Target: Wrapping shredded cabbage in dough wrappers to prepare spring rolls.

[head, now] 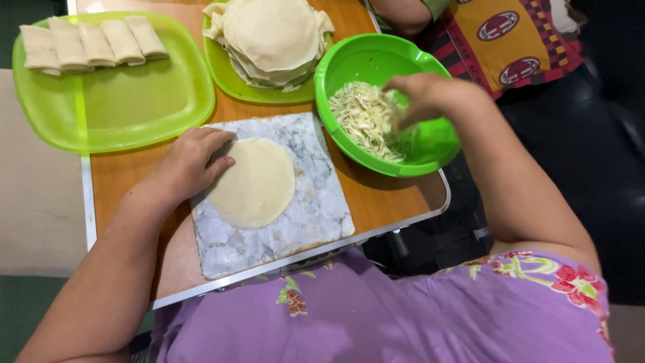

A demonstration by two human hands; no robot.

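A round pale wrapper (255, 181) lies flat on a grey-white marble slab (309, 215). My left hand (188, 165) rests on the wrapper's left edge, fingers spread flat. My right hand (423, 97) reaches into a green bowl (366, 60) and pinches the shredded pale filling (363, 117) inside it. A stack of round wrappers (272, 37) sits on a green plate (228, 77) behind the slab. Several rolled wrappers (91, 44) lie in a row on a large green tray (121, 101) at the far left.
Everything stands on a small wooden table with a metal edge (396, 195). Another person in a red and yellow patterned shirt (504, 40) sits at the far right, beyond the bowl. A beige surface (37, 202) lies left of the table.
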